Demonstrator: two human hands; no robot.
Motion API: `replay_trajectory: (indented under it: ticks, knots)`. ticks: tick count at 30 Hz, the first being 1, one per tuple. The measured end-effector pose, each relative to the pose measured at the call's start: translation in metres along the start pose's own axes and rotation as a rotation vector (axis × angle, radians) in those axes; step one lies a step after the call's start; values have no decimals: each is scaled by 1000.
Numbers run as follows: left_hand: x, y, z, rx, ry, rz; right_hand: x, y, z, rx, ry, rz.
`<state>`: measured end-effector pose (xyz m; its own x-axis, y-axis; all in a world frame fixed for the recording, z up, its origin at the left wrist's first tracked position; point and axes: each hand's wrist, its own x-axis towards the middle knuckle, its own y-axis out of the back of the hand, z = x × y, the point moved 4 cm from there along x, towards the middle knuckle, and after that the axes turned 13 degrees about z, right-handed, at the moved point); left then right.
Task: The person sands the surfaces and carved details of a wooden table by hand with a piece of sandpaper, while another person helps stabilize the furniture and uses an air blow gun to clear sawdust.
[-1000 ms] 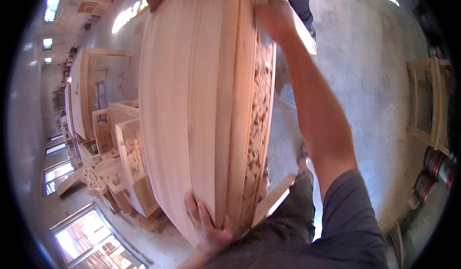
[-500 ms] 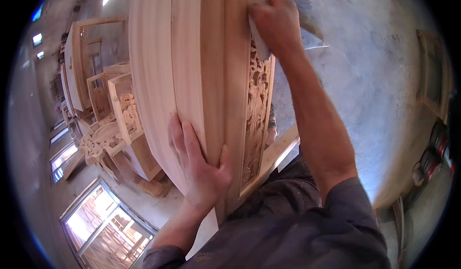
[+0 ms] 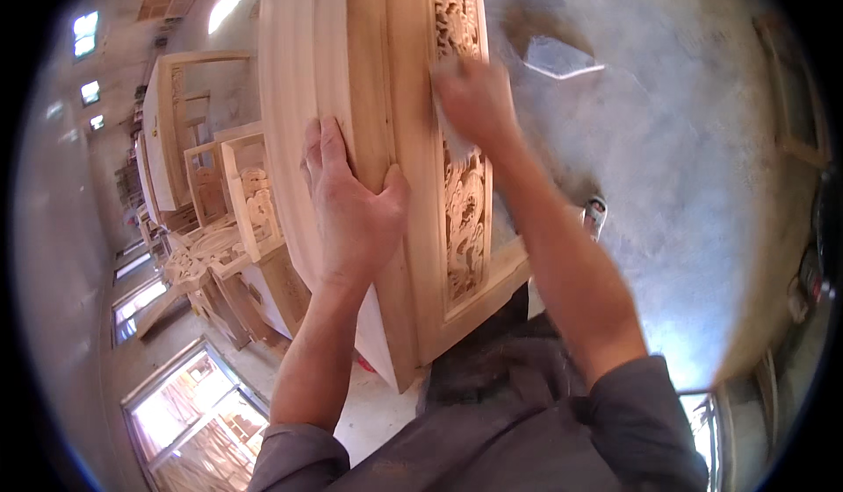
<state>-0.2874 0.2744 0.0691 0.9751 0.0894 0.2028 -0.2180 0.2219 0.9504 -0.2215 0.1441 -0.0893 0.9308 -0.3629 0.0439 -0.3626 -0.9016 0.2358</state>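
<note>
A large pale wooden furniture piece (image 3: 303, 70) stretches away from me, with a carved openwork panel (image 3: 465, 220) along its right face. My left hand (image 3: 356, 215) rests on its top edge, fingers stretched forward and thumb apart over the corner moulding. Over the carved panel, my right hand (image 3: 479, 101) is closed and smeared by motion. Under its fingers shows a thin pale sheet, probably sandpaper (image 3: 456, 145), against the frame strip beside the carving. The hand covers most of that sheet.
Unfinished wooden frames and carved parts (image 3: 211, 246) stand at the left near a window (image 3: 198, 404). On the concrete floor at the right lie a pale angular sheet (image 3: 562, 57) and a shoe-like object (image 3: 595, 215). A wooden frame (image 3: 795, 97) leans at the far right.
My right hand has come nearer along the carved panel with the pale sheet. My left hand has slid farther forward along the top. The whole view has shifted somewhat.
</note>
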Motion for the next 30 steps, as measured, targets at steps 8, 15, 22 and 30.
replay_trajectory:
  ticks: [8, 15, 22, 30]
  knots:
    - [-4, 3, -6, -78, 39, 44, -121, 22, -16, 84, -199, -31]
    - [-8, 11, 13, -18, -375, 222, -45, 27, -14, 1115, -674, -141]
    - [-15, 10, 34, -274, -689, -56, -87, 45, -21, 1480, -603, 107]
    - [-17, 13, 33, -365, -596, -51, -109, 57, -15, 1321, -637, 213]
